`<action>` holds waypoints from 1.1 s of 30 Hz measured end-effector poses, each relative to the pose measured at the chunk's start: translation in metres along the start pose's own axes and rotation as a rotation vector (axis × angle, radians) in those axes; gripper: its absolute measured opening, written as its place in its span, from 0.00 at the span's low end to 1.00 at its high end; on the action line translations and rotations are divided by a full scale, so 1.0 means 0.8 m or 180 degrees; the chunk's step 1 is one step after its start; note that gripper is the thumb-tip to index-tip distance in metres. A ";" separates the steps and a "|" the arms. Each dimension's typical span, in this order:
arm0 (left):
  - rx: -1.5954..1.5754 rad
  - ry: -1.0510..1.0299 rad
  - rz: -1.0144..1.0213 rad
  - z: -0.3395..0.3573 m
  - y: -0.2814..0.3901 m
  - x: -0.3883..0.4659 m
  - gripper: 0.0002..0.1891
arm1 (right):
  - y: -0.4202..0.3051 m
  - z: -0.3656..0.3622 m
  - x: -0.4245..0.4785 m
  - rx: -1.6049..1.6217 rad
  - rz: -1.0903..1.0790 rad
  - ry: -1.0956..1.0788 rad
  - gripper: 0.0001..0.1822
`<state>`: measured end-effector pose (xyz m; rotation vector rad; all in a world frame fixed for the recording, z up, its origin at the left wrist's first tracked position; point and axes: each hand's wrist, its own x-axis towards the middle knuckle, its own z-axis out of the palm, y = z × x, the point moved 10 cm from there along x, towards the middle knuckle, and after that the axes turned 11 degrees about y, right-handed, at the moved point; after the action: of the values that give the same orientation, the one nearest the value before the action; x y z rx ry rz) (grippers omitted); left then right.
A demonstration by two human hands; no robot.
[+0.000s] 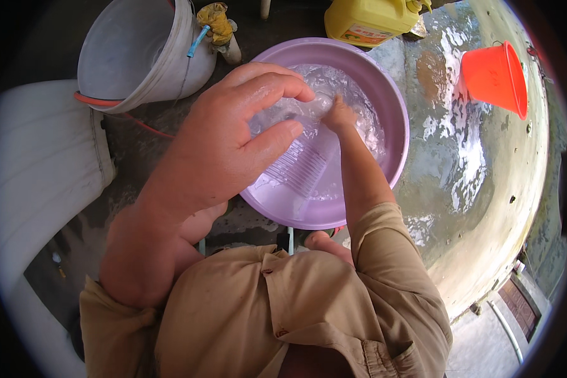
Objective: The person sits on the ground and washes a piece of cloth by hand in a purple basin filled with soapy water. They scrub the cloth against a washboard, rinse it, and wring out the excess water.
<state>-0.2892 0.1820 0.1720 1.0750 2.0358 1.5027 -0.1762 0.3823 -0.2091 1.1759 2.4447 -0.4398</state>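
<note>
A round purple plastic basin [397,118] of water stands before me, with a ribbed washboard [297,165] sloping down inside it. My left hand [231,127] is raised above the basin's left side, fingers curved and thumb apart, with nothing between them. At the water in the back right part of the basin is my right hand [340,113]; its fingers are partly hidden by splashing water, so whether it holds anything does not show. Pale wet cloth [372,137], partly under water, seems to lie beside the right hand.
At the upper left a whitish bucket [118,47] leans with a red hose [146,126] by it, near a tap wrapped in yellow material [216,23]. A yellow jug [359,21] stands behind the basin. On the wet concrete at right is a red bucket [489,75].
</note>
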 end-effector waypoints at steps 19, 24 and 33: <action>0.0174 0.0324 0.0426 0.011 0.030 -0.021 0.12 | -0.022 -0.266 -0.211 0.0864 -0.0654 0.0793 0.21; -0.0078 0.0430 0.0251 0.029 0.021 -0.029 0.13 | -0.023 -0.359 -0.281 0.0856 -0.0681 0.1615 0.18; -0.0555 0.0004 -0.0502 0.106 -0.044 -0.073 0.19 | 0.013 -0.349 -0.348 0.4509 -0.0630 0.1192 0.19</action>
<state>-0.2058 0.1864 0.1025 0.8264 1.9010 1.5655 -0.0675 0.3243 0.1654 1.4973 2.3943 -2.4354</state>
